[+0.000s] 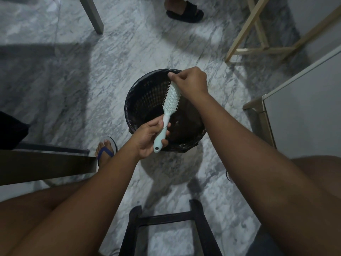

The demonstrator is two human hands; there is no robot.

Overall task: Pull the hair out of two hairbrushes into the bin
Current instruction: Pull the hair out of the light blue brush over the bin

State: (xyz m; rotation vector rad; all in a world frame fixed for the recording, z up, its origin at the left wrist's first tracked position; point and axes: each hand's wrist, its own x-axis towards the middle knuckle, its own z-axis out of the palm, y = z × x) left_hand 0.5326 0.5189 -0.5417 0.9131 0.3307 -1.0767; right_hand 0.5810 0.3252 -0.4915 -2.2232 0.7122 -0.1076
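A pale mint hairbrush [170,102] is held over a black woven bin [144,100] lined with a dark bag. My left hand [149,139] grips the brush by its handle, bristles facing left and up. My right hand [190,82] is at the top end of the brush head, thumb and forefinger pinched together just above the bristles. Any hair between those fingertips is too fine and dark to make out. A dark clump lies in the bottom of the bin [179,128]. A second hairbrush is not in view.
The bin stands on a grey marble floor. My sandalled foot [106,150] is left of it, a dark stool frame [166,230] is below me, a pale cabinet [302,115] stands to the right. Another person's foot in a black slipper [184,10] is at the top, beside wooden legs [258,34].
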